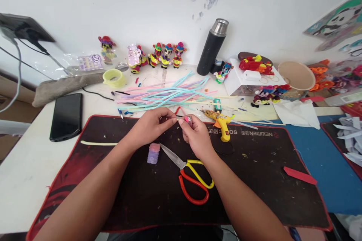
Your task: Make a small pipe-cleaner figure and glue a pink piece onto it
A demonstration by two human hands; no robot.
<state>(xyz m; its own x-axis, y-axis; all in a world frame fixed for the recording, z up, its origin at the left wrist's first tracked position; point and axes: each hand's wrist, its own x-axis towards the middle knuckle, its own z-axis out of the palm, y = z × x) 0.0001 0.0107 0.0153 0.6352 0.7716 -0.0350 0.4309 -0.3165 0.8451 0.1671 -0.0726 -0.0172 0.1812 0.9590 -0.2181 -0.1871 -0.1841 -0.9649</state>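
My left hand [154, 126] is closed in a pinch above the mat, with a tiny pale yellow end showing at its fingertips. Beside it, my right hand [195, 133] is closed around a small pink object [188, 119], mostly hidden by the fingers. The fingertips of both hands nearly meet. A pale yellow pipe cleaner [97, 143] runs out on the left from behind my left forearm; its other end is hidden. Just below the hands lie a pink and purple ribbed piece [153, 153] and scissors [182, 166] with red and yellow handles.
A yellow glue gun [223, 123] rests right of my hands on the dark mat [249, 188]. Behind lie many pastel pipe cleaners [166, 96]. A black thermos [212, 47], small figurines [166, 56] and a tape roll [114, 78] stand near the wall. A phone [66, 116] lies left.
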